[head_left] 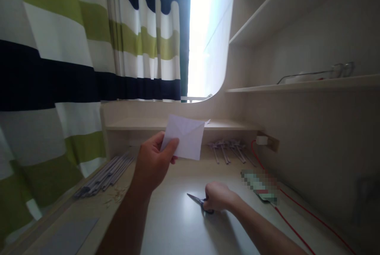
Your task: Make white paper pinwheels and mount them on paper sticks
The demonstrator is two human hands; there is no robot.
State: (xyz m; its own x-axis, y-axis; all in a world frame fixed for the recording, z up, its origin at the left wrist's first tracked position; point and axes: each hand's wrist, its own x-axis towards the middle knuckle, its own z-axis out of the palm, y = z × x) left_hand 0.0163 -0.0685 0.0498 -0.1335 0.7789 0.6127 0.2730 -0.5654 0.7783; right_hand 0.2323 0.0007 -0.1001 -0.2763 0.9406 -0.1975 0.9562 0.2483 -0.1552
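Note:
Raised over the desk, my left hand (156,158) pinches a pale square of paper (187,138) by its lower left side, thumb in front and fingers behind. Crease lines run across the paper from its upper corners. Lower and to the right, my right hand (219,196) is closed around the handles of a pair of scissors (196,198) at the desk surface. The blades look shut and point left. Part of the handles is hidden by my fingers.
Rolled paper sticks (105,177) lie at the left beside small tan scraps (117,195). A grey sheet (69,235) is at the front left. Several paper pinwheels on sticks (227,150) lie at the back. A phone-like device (259,185) with a red cable (293,227) is at right.

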